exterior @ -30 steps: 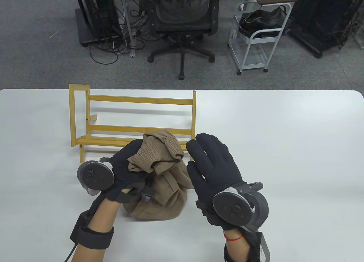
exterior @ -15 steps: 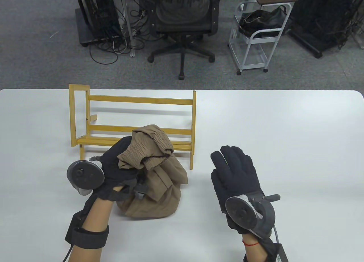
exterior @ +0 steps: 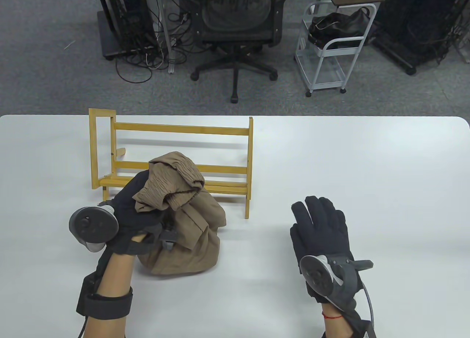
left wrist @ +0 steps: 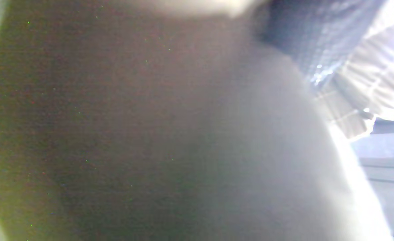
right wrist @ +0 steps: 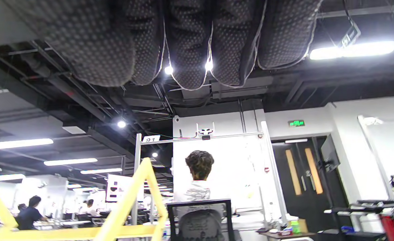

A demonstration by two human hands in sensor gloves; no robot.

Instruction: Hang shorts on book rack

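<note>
The tan shorts (exterior: 183, 220) are bunched up on the white table (exterior: 367, 162), in front of the wooden book rack (exterior: 172, 158). My left hand (exterior: 139, 209) grips the shorts' elastic waistband and holds it lifted above the pile, close to the rack's front rail. The left wrist view is filled with blurred tan fabric (left wrist: 150, 134). My right hand (exterior: 319, 228) is open and empty, fingers straight, over the table to the right of the rack. Its fingers (right wrist: 190, 40) hang in at the top of the right wrist view, and the rack's yellow end frame (right wrist: 130, 201) shows below.
An office chair (exterior: 235, 22), a white wire cart (exterior: 330, 44) with a black bag, and dark equipment stands with cables are on the floor beyond the table's far edge.
My left hand has moved left with the shorts, dragging the pile along. My right hand has let go, pulled away to the right and back, and is now apart from the fabric.
</note>
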